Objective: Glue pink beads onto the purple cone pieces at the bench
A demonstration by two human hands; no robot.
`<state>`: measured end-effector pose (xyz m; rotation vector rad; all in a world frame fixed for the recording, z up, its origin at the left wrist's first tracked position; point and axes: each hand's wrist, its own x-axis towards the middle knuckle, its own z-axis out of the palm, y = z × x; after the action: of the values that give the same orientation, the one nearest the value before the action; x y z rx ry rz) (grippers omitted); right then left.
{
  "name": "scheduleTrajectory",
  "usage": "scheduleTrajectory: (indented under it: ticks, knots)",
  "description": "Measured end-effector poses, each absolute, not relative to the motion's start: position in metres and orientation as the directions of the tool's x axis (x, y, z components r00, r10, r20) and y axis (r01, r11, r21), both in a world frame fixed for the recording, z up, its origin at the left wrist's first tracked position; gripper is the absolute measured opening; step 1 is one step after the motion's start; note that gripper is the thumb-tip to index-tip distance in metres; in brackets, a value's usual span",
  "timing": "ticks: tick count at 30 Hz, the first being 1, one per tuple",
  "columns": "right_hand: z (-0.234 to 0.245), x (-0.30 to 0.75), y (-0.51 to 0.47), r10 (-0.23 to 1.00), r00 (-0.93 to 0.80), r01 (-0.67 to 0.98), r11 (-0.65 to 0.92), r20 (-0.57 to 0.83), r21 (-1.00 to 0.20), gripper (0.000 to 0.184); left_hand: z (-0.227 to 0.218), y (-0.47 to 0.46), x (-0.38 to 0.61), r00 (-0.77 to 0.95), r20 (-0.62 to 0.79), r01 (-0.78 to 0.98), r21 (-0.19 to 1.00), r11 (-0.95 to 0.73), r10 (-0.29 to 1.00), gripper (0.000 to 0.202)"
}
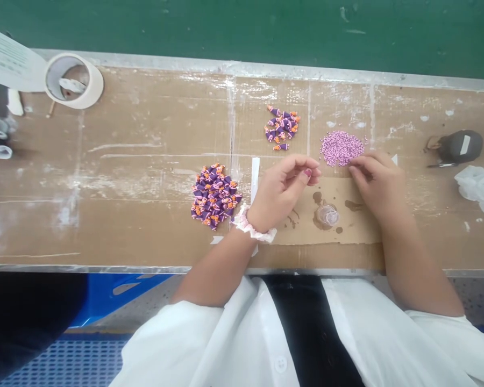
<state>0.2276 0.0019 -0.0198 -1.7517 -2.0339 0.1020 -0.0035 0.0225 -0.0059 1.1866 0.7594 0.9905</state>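
Observation:
My left hand (288, 183), with a frilly band at the wrist, is closed in a pinch above the cardboard. Whatever it may hold is too hidden to name. At the near right edge of a heap of tiny pink-purple beads (341, 148), the thumb and forefinger of my right hand (377, 180) are pinched together; I cannot make out anything between them. Left of my left wrist lies a large pile of small purple, orange and pink figurines (215, 196). A smaller group of the same figurines (281, 128) lies beyond my left hand.
A small clear cup (328, 215) sits among wet spots on a taped cardboard sheet (363, 231) between my forearms. Masking tape (76, 80) stands far left. At right are a dark rounded object (460, 146), a thin tool (443, 165) and crumpled white plastic (482, 188).

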Motion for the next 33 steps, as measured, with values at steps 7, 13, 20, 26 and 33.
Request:
scheduleTrajectory:
  ticks: [7,13,20,26,33]
  knots:
    - [-0.022,0.228,0.006,0.944,-0.125,0.938,0.213,0.306,-0.272,0.008,-0.002,0.02,-0.003,0.391,0.006,-0.207,0.975,0.082,0.92,0.012]
    - [-0.03,0.23,0.012,0.956,-0.114,0.945,0.189,0.272,-0.267,0.009,0.001,0.015,0.005,0.431,0.013,-0.226,0.97,0.094,0.902,0.011]
    - [-0.002,0.217,-0.006,0.967,-0.021,0.487,0.231,0.253,-0.842,0.006,0.002,0.0,0.016,0.533,-0.122,-0.298,0.899,0.32,0.837,0.02]
    - [0.017,0.196,-0.026,0.968,-0.201,-0.087,0.132,0.147,-0.987,0.006,0.009,-0.009,0.02,0.658,-0.228,-0.348,0.753,0.558,0.717,0.027]
    - [0.022,0.192,-0.03,0.95,-0.25,0.022,0.2,0.188,-0.98,0.008,0.015,-0.008,0.017,0.694,-0.261,-0.369,0.672,0.642,0.671,0.023]
